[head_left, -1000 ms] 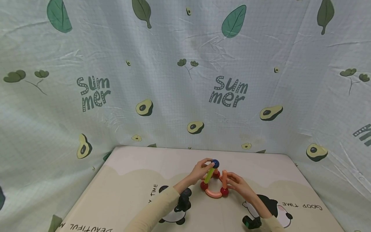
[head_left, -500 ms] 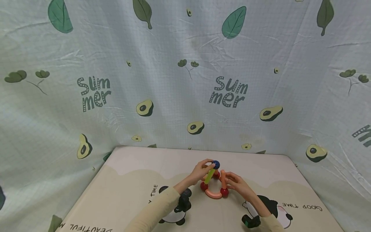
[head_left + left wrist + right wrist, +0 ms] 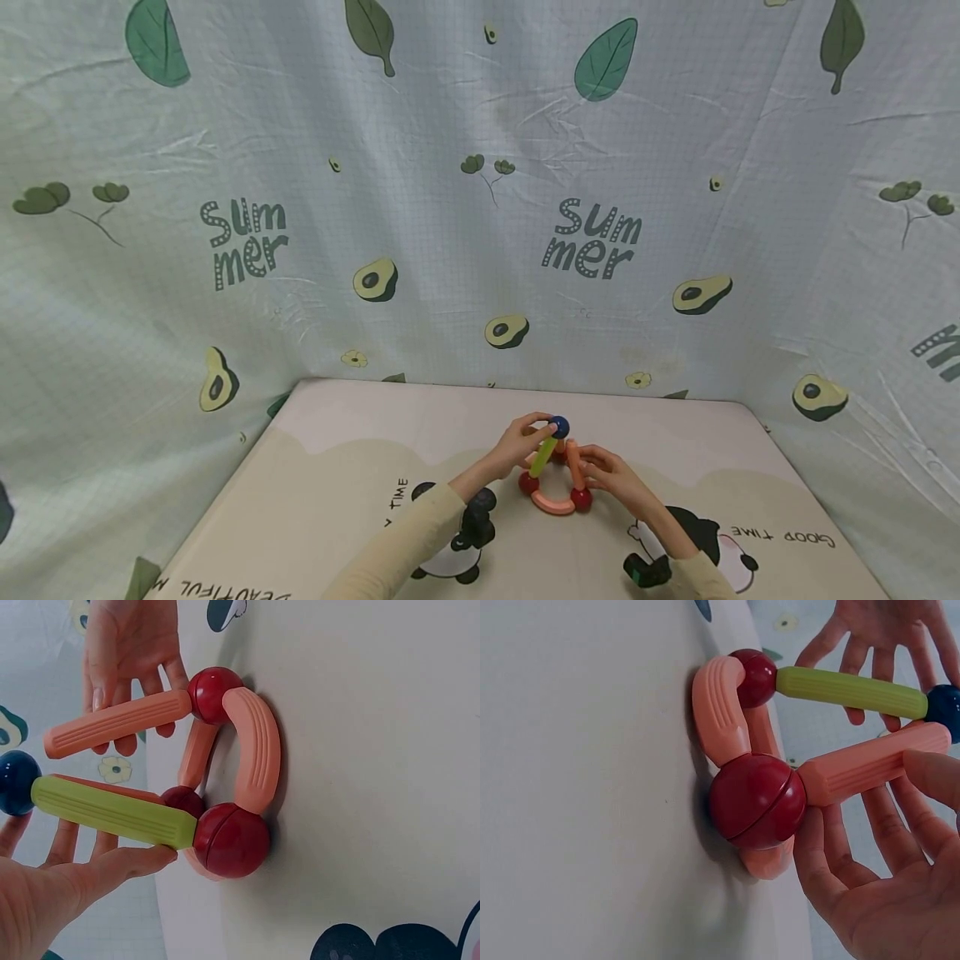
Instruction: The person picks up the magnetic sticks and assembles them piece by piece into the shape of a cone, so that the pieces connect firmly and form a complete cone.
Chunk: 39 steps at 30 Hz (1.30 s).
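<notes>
A stick-and-ball construction stands on the table: curved orange rods [image 3: 259, 750] and red balls [image 3: 757, 801] form a ring at its base. From one red ball a yellow-green rod [image 3: 112, 811] rises to a blue ball [image 3: 558, 427]; a second straight orange rod, mostly hidden behind it, also leads up there. My left hand [image 3: 517, 442] pinches the blue ball, with its other fingers along the yellow-green rod. My right hand [image 3: 613, 479] grips the near straight orange rod [image 3: 877, 761] between thumb and fingers. That rod leans from its red ball, its free end close to the blue ball.
The pale table [image 3: 300, 500] has printed pandas and lettering. Behind it hangs a curtain [image 3: 450, 233] patterned with leaves and avocados. Black wrist devices [image 3: 648, 572] sit on both forearms.
The straight orange rod in my right hand has tilted leftward from near upright, bringing its top closer to the blue ball. My left hand stays almost still at the blue ball.
</notes>
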Tool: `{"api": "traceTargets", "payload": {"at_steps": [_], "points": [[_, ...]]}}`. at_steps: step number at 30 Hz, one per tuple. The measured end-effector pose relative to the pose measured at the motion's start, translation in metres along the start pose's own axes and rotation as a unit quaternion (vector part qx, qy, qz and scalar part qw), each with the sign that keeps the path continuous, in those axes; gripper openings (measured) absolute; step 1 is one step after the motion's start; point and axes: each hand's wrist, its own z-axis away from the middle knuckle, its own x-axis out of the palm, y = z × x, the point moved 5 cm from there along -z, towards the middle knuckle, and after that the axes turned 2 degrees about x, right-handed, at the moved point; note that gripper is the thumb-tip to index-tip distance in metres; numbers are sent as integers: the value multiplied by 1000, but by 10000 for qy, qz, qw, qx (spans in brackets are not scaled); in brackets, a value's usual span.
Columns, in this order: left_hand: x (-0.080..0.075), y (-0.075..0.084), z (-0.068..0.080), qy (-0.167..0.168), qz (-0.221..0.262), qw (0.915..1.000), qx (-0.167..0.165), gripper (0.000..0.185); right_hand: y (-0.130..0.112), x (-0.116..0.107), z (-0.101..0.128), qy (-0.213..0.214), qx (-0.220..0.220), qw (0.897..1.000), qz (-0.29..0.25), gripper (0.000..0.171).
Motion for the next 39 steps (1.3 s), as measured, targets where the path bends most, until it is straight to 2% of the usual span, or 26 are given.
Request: {"api": "traceTargets", "payload": {"at_steps": [7, 13, 22, 29, 34, 39], "points": [[1, -23, -17, 2, 45, 10000, -61, 38, -4, 0, 1, -62, -61, 9999, 65, 47], [5, -26, -20, -55, -109, 9998, -124, 38, -6, 1, 1, -82, -91, 9999, 92, 46], [7, -21, -18, -114, -309, 9995, 31, 37, -7, 1, 2, 10, -86, 9998, 151, 48], [8, -23, -18, -114, -267, 9996, -54, 38, -6, 1, 2, 60, -54, 9999, 139, 46], [7, -25, -13, 0, -159, 9999, -9, 39, -3, 1, 2, 109, -8, 9999, 121, 48], [2, -28, -2, 269, 183, 9991, 254, 37, -1, 0, 2, 215, 40, 9997, 119, 48]]}}
